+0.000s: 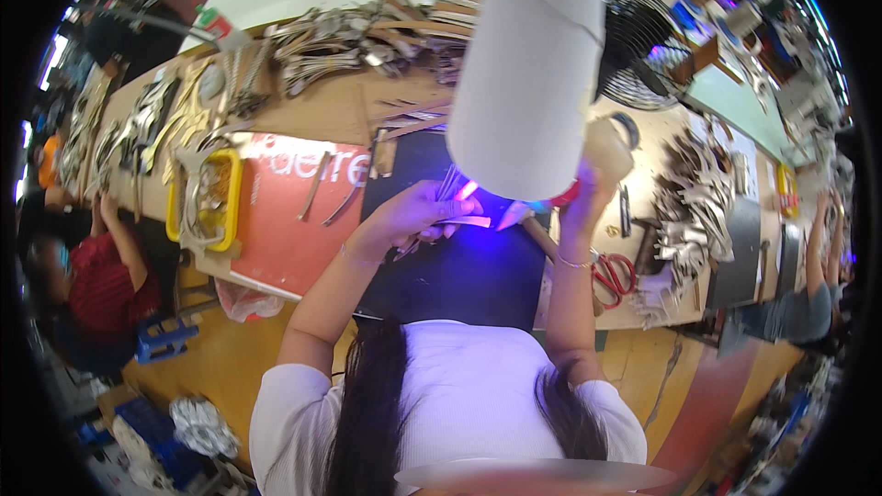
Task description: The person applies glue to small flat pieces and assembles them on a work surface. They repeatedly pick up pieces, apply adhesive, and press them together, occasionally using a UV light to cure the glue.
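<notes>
Hands at work over a black mat point(459, 276) on a long workbench point(322, 115), under a big white lamp shade point(531, 83) that hides part of the scene. Left hand point(418, 213), above the mat's far half, fingers closed round a small bundle of thin flat strips point(452, 211); strip ends stick out past the fingers toward the shade, lit violet. Right hand point(581, 195), at the mat's right edge, raised and curled round something reddish at the shade's lower rim; object mostly hidden, cannot tell what it is. Red-handled scissors point(614, 274) lie on the bench just right of the mat. Yellow-rimmed tray point(230, 197), well left of the mat beyond a red sheet point(289, 220), holds a heap of pale cut pieces; exact kind not legible. More cut pieces in loose piles point(340, 41) along the bench beyond the mat. Black fan point(638, 46) stands beyond the mat's right corner. Another person in a red top point(92, 280) sits far left of the mat.
</notes>
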Demonstrator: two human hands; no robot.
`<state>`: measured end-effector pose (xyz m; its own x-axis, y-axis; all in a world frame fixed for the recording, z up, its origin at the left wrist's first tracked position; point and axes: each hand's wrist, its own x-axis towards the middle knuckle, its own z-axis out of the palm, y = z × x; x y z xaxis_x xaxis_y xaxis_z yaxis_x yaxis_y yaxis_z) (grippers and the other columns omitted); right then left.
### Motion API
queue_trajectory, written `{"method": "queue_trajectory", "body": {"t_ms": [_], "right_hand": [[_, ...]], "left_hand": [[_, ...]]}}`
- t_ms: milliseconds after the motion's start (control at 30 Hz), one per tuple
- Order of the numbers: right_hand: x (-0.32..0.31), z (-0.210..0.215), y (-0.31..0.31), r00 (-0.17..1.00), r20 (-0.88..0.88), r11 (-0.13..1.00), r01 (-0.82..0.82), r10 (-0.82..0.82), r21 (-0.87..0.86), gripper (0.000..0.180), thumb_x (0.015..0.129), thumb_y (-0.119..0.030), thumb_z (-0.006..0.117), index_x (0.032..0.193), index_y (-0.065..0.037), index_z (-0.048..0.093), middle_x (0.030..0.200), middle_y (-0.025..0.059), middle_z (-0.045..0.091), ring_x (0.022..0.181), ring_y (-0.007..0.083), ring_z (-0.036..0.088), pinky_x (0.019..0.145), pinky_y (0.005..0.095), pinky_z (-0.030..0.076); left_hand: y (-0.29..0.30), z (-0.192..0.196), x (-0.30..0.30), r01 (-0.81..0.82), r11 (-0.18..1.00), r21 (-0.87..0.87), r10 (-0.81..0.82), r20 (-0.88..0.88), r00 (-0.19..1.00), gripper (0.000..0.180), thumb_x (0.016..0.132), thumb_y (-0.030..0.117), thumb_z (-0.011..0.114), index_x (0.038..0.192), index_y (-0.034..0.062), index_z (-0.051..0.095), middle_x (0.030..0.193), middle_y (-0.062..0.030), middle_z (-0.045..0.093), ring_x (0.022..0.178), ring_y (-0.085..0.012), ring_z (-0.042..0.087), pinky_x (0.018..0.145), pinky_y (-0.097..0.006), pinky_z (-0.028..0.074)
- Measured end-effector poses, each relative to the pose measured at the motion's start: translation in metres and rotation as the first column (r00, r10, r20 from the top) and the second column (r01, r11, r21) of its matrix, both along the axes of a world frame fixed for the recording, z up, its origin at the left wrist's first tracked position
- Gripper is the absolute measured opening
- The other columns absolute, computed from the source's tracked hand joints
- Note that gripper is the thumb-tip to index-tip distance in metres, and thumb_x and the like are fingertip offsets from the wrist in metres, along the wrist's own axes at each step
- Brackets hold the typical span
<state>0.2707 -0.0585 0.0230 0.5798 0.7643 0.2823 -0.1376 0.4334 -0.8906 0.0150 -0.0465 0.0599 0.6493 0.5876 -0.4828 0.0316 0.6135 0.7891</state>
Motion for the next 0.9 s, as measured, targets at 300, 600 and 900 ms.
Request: {"method": "queue_trajectory", "body": {"t_ms": [300,600,900], "right_hand": [[0.014,0.002,-0.007,0.983,-0.150,0.991,-0.116,0.105,-0.067,0.079,0.082,-0.056,0.072,0.127,0.002,0.044,0.112,0.0110,0.057,0.103,0.0226,0.062,0.085,0.0360,0.055],[0.008,0.003,-0.010,0.986,-0.114,0.990,-0.127,0.120,-0.059,0.078,0.084,-0.054,0.071,0.131,0.001,0.042,0.118,0.0115,0.056,0.108,0.0229,0.060,0.092,0.0378,0.052],[0.015,0.001,-0.009,0.970,-0.208,0.989,-0.141,0.130,-0.040,0.077,0.086,-0.051,0.069,0.134,0.000,0.039,0.124,0.0128,0.054,0.114,0.0248,0.058,0.095,0.0400,0.052]], "left_hand": [[0.044,-0.038,-0.178,-0.154,0.573,0.805,0.777,-0.473,0.414,0.031,0.097,0.028,0.059,0.085,0.0006,0.063,0.058,0.0002,0.049,0.050,-0.0122,0.045,0.049,-0.032,0.038],[0.049,-0.077,-0.219,-0.113,0.704,0.702,0.663,-0.591,0.459,0.033,0.096,0.023,0.058,0.110,-0.0053,0.066,0.093,-0.0203,0.063,0.085,-0.0295,0.065,0.075,-0.040,0.049],[0.043,-0.037,-0.246,-0.039,0.587,0.808,0.775,-0.549,0.313,0.039,0.094,0.023,0.061,0.116,-0.0086,0.056,0.091,-0.0244,0.066,0.087,-0.0368,0.066,0.080,-0.043,0.051]]}}
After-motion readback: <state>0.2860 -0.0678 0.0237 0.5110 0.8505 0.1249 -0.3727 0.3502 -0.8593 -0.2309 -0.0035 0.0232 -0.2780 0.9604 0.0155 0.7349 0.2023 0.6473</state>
